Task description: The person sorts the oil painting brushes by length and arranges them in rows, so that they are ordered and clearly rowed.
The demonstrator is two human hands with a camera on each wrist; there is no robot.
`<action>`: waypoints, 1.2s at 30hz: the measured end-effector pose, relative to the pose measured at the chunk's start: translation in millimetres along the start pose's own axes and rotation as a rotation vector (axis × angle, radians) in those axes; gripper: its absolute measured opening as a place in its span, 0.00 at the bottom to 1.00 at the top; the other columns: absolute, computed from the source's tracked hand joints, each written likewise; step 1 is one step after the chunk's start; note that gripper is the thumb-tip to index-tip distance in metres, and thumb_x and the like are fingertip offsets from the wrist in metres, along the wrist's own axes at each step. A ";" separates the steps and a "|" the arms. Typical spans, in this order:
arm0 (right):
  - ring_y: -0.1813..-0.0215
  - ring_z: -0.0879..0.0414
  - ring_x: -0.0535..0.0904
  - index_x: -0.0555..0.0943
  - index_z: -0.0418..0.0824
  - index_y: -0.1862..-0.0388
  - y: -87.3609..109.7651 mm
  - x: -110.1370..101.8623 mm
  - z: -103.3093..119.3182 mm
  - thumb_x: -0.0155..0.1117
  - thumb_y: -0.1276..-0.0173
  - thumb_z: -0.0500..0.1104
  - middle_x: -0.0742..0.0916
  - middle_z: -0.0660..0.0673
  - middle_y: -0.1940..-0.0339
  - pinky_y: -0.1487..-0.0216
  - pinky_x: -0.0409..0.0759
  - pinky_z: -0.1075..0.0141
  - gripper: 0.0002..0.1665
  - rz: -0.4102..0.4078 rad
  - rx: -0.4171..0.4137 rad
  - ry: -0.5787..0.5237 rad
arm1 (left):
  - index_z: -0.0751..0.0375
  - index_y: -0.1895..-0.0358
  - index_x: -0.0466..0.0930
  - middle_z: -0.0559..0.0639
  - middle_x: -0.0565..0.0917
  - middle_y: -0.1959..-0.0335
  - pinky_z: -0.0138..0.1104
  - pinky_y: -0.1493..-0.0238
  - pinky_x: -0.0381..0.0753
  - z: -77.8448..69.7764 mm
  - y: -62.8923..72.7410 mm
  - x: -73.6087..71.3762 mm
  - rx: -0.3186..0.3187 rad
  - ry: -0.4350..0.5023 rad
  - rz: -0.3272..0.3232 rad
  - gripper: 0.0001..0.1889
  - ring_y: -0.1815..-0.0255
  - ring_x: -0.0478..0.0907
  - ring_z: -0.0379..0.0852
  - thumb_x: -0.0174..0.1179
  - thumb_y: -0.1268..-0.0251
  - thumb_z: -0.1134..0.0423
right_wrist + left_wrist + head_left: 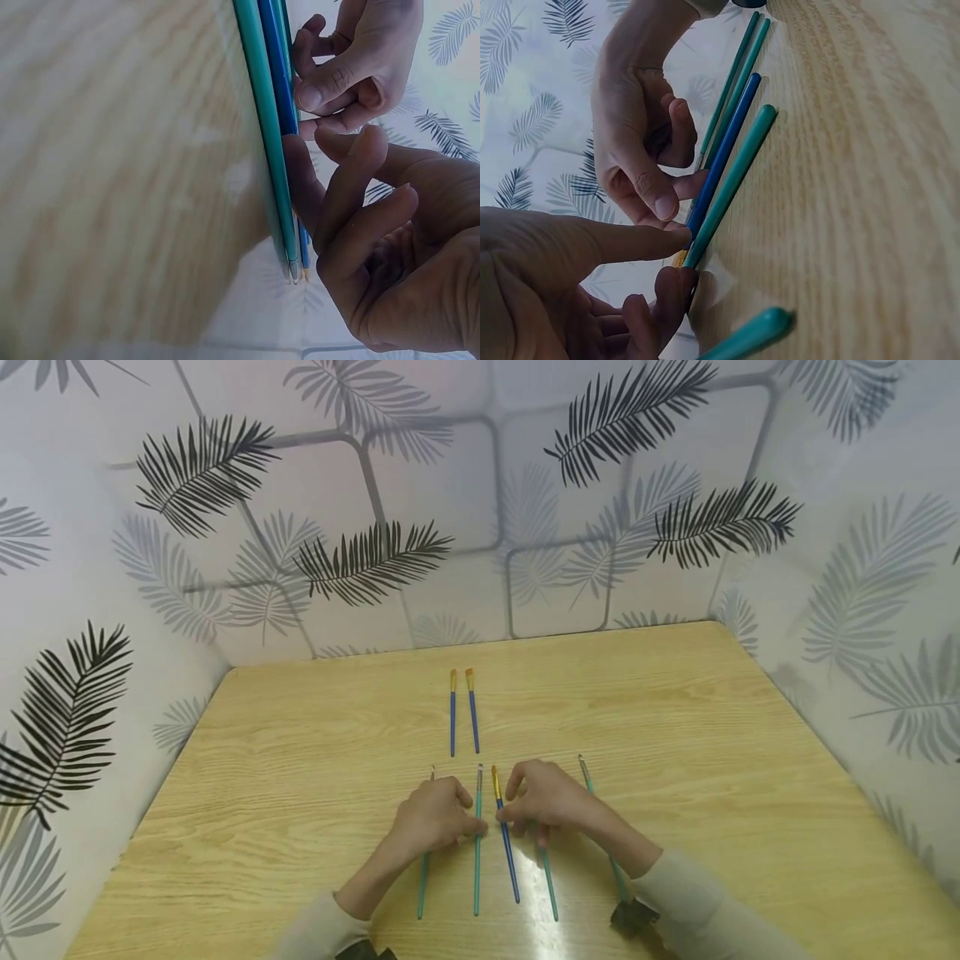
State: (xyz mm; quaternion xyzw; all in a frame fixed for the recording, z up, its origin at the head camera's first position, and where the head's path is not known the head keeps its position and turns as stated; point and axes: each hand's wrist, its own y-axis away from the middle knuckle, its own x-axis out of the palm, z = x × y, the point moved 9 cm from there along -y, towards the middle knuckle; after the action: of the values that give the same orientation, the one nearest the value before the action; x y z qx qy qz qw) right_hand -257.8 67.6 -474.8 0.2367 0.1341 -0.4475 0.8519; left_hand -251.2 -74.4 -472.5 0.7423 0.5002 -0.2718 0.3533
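My left hand [435, 814] pinches a green paintbrush [477, 877] between thumb and a finger as it lies on the table. Close to its right, my right hand [551, 797] has thumb and a finger at a slim blue paintbrush [511, 866], pinching it. Both brushes point bristles away from me. Under the right hand passes another green paintbrush [550, 885], partly hidden. One more green paintbrush [423, 889] lies left, half covered by the left hand. A further green paintbrush [618, 878] runs beneath the right forearm. In the left wrist view the blue handle [735, 127] lies beside a green one.
Farther back on the wooden table [300, 735], two blue paintbrushes [452, 718] lie side by side, bristles toward the wall. Leaf-patterned walls [450, 485] stand behind and along both sides of the table.
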 end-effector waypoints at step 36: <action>0.92 0.59 0.78 0.80 0.34 0.86 -11.7 7.4 5.5 0.68 0.41 0.33 0.84 0.44 0.89 0.87 0.79 0.66 0.14 -0.031 0.041 0.224 | 0.48 0.92 0.57 0.36 0.59 0.97 0.25 0.89 0.47 -18.8 -2.3 -1.4 0.075 -0.121 -0.052 0.30 0.94 0.54 0.31 0.72 0.46 0.64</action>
State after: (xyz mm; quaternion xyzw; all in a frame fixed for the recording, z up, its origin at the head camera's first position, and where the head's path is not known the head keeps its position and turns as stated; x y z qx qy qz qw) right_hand -263.2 53.9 -476.7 0.3004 0.2230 -0.4341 0.8195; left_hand -252.9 -59.5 -460.7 0.7239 0.4866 -0.3439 0.3477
